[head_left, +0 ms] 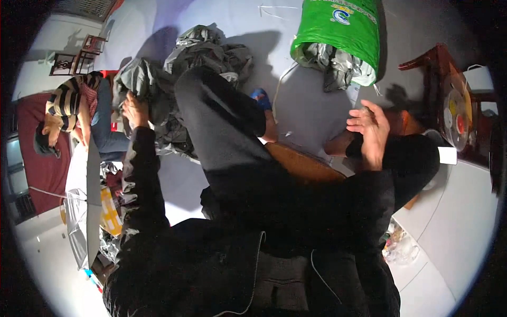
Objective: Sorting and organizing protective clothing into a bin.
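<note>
The left hand (136, 109) lies at the near edge of a crumpled grey heap (208, 53), its fingers loosely bent; whether they have hold of any of it I cannot tell. The right hand (372, 127) is open, palm showing, fingers apart and slightly curled, with nothing seen in its grasp.

The heap, on the floor ahead and to the left, is soft sheet material in dull greys, folded and bunched, with darker creases and a faint sheen where light catches it. More grey stuff (330, 61) of the same kind bulges from the mouth of a shiny green bag (338, 26) beyond the right hand. The bag carries pale and yellowish printing with a round blue-and-white emblem (upside down from this side).

The left forearm reaches forward in a dark sleeve (142, 169); the right one is raised just beside the bent right leg, wrist up and hand clear of the floor.

Farther out, a wooden stool (449, 100) with coloured round shapes on top stands at the right. At the left, a co-worker (68, 113) in a striped top bends over an open silvery umbrella (79, 227).
</note>
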The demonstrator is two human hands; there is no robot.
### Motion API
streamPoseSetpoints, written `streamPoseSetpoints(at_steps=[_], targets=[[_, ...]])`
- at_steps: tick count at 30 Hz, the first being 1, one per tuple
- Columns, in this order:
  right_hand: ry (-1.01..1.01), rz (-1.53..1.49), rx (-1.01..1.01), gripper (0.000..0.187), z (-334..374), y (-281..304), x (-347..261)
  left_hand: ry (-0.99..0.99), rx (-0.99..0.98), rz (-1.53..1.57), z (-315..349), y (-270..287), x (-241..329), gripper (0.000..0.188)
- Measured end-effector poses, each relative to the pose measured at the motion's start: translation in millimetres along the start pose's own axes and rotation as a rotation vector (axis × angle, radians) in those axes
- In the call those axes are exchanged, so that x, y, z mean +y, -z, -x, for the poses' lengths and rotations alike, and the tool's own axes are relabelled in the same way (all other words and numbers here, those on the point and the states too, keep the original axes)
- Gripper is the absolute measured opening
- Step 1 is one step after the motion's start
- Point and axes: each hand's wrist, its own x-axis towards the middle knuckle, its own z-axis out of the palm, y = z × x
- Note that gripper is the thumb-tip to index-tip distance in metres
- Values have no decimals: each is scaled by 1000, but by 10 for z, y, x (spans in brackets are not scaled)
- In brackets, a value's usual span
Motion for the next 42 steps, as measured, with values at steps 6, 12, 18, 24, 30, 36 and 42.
streamPoseSetpoints(at_steps=[6,12,18,24,30,36,42], targets=[[-209,202,-99,24,-401,-195,375,-115,98,363,-44,-3,563,54],[-444,465,-189,25,-1188,-310,1213,45,62,1080,11,1436,2214,27],[-318,696,-282,29,-2164,651,2840,-68,-571,1413,792,1748,3290,14],[713,1926,-290,30,-2762,1270,3620,-213,-888,1372,1216,1662,3615,14],[368,1104,-137,22,-2809,480,3613,-226,-954,1134,1175,1646,3692,18],[50,1070,142,13,-2678,84,3454,-250,-954,1125,1199,1655,3729,18],[798,1131,171,23,-1587,256,3792,-342,-854,1230,1280,1648,3827,17]])
